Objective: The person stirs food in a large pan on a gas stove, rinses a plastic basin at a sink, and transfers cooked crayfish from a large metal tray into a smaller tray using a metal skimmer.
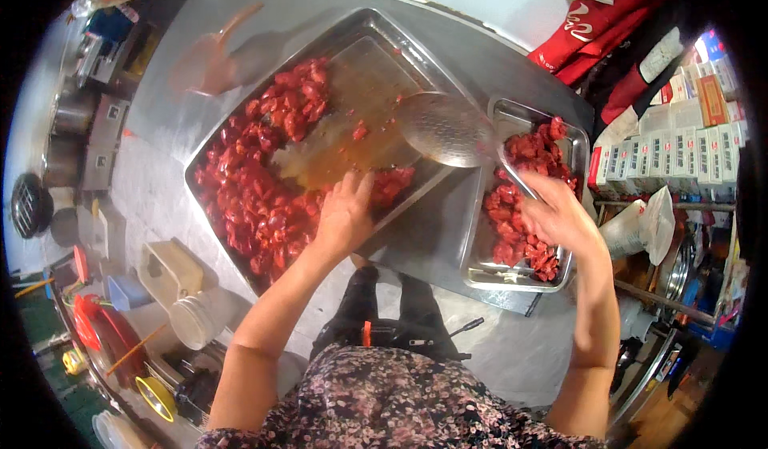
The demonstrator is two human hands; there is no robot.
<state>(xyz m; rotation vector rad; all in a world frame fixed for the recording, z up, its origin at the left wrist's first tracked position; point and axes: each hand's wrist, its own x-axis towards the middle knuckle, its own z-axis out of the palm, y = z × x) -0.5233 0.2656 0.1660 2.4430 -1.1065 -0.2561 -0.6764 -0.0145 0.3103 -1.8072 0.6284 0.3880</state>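
Note:
A large metal tray [364, 57] lies in front of me, holding glossy red chunks of raw-looking meat [256, 177] along its left and near sides, with a thin reddish liquid on its bottom. My left hand [346, 215] rests at the meat near the tray's near side, fingers loosely bent and holding nothing I can see. In my right hand [554, 215] is the handle of a metal skimmer [444, 129], its perforated bowl above the large tray's right edge. Below that hand, a smaller metal tray [520, 279] holds more red meat chunks [516, 209].
A pinkish ladle-like scoop [212, 61] lies at the table's far left. White boxes [672, 157] crowd a shelf at right, below red fabric [600, 29]. Plastic containers [172, 273] and a red lid-like item [100, 329] stand at lower left.

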